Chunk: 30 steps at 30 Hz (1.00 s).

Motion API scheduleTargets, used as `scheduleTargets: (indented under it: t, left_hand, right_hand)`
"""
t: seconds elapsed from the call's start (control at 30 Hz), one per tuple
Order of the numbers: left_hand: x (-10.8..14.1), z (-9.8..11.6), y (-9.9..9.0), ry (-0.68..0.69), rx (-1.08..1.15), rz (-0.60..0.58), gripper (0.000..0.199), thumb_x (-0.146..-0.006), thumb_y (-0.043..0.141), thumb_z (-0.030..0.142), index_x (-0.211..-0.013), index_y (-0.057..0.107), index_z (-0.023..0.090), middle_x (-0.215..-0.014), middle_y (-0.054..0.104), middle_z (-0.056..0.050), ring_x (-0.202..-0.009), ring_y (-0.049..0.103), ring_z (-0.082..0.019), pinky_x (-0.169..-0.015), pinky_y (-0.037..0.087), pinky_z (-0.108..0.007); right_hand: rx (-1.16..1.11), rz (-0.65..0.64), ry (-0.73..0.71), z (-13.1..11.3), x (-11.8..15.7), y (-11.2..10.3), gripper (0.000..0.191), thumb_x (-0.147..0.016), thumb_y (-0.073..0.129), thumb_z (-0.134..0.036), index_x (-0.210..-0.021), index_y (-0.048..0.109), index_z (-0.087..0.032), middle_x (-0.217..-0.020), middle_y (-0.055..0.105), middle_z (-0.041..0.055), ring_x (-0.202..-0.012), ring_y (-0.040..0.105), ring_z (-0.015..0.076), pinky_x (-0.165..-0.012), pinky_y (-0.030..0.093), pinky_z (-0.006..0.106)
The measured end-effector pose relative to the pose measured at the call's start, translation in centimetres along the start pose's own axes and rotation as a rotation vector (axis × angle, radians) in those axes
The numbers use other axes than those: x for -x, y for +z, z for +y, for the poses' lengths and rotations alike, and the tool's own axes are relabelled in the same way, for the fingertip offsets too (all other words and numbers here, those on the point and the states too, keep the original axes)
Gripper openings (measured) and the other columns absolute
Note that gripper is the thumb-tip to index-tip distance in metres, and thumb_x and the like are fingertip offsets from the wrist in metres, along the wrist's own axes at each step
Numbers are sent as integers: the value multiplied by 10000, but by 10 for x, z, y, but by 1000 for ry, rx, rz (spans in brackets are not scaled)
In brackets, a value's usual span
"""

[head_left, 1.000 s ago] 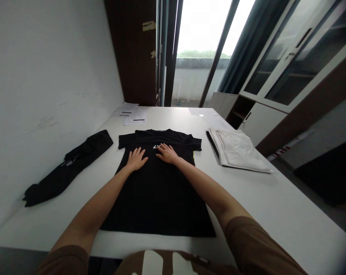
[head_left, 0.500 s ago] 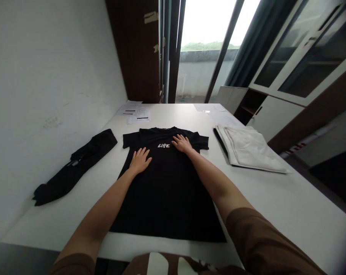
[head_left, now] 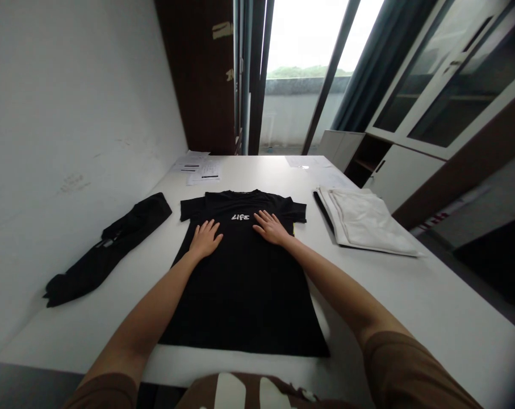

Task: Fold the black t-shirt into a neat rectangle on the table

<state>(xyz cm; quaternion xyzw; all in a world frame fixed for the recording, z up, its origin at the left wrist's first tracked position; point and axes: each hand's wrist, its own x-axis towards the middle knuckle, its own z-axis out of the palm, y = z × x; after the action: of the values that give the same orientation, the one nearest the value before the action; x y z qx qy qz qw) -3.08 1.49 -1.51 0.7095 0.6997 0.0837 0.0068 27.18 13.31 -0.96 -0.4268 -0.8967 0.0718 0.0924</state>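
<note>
A black T-shirt (head_left: 244, 295) lies spread flat on the white table, its collar at the far side and its hem toward me. White lettering shows across its chest. My left hand (head_left: 205, 238) rests palm down on the left part of the chest, fingers spread. On the right part, just below and beside the lettering, my right hand (head_left: 271, 226) also lies flat with its fingers apart. Neither hand grips the cloth.
Along the wall to the left lies a folded black garment (head_left: 112, 244). A stack of folded white cloth (head_left: 368, 218) sits at the right. Papers (head_left: 204, 170) lie at the far left of the table (head_left: 410, 307), and white cabinets (head_left: 414, 176) stand beyond its right side.
My right hand has slid a little toward me across the shirt's chest, away from the collar. My left hand stays in about the same place on the shirt. The view has shifted slightly.
</note>
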Motion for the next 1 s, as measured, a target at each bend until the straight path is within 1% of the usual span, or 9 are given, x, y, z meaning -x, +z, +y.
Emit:
scheduleTargets:
  t: [0.1,0.23,0.47,0.57,0.67,0.77,0.87,0.93,1.0]
  left_hand:
    - [0,1,0,0,-15,7,602,-1033,332,535,-1554,404,241,-1656,308,-66,-1534,233,-299,-1238,194,-534]
    - [-1,3,-2,-3,-28,4,601,-1033,333,530,-1558,400,245,-1653,316,-68,-1532,240,-300,-1237,201,-533]
    - [-2,1,-1,8,-40,7,604,-1032,333,541,-1556,397,249,-1651,321,-66,-1530,250,-292,-1235,215,-530]
    - [-2,-1,1,12,-34,12,602,-1033,332,542,-1553,404,245,-1653,316,-67,-1531,248,-291,-1235,217,-526]
    - [-2,-2,1,17,-27,9,599,-1035,335,538,-1550,408,242,-1652,318,-68,-1530,251,-287,-1237,211,-521]
    - [0,-3,0,25,-19,5,594,-1034,343,536,-1551,405,251,-1650,324,-65,-1529,256,-283,-1237,208,-514]
    - [2,-3,0,29,-20,11,583,-1033,354,525,-1543,419,251,-1648,327,-67,-1528,259,-283,-1236,214,-511]
    - [2,-3,0,31,-22,18,576,-1033,359,516,-1536,433,243,-1645,333,-70,-1525,265,-284,-1236,218,-507]
    - [3,-4,0,32,-20,21,575,-1034,362,513,-1534,437,240,-1644,336,-71,-1523,271,-286,-1236,220,-504]
  right_hand:
    - [-19,-53,-76,-10,9,0,712,-1030,238,-648,-1616,290,-248,-1681,205,50,-1557,137,246,-1257,105,461]
    - [-12,-54,-68,-8,8,0,696,-1027,262,-646,-1602,332,-260,-1675,228,43,-1553,156,262,-1257,104,475]
    - [19,11,243,42,12,-7,717,-1023,249,-660,-1585,371,-232,-1665,260,79,-1553,148,287,-1244,107,519]
    - [28,44,304,51,21,-15,714,-1027,275,-632,-1596,346,-206,-1670,236,101,-1555,136,294,-1244,101,522]
    - [31,72,228,28,29,-23,725,-1030,308,-609,-1631,237,-209,-1692,139,89,-1562,104,271,-1251,102,491]
    - [9,44,29,-24,41,-24,742,-1027,295,-634,-1644,179,-238,-1698,104,56,-1565,78,245,-1259,103,459]
    - [-21,-1,-217,-75,57,-13,790,-1005,275,-699,-1642,190,-240,-1690,141,67,-1562,103,243,-1265,98,452]
    - [-21,-24,-302,-91,63,-4,793,-998,258,-718,-1628,255,-237,-1684,171,76,-1558,136,251,-1266,96,449]
    - [-6,-30,-275,-88,61,1,787,-999,245,-718,-1614,301,-231,-1678,201,85,-1553,159,259,-1263,97,455]
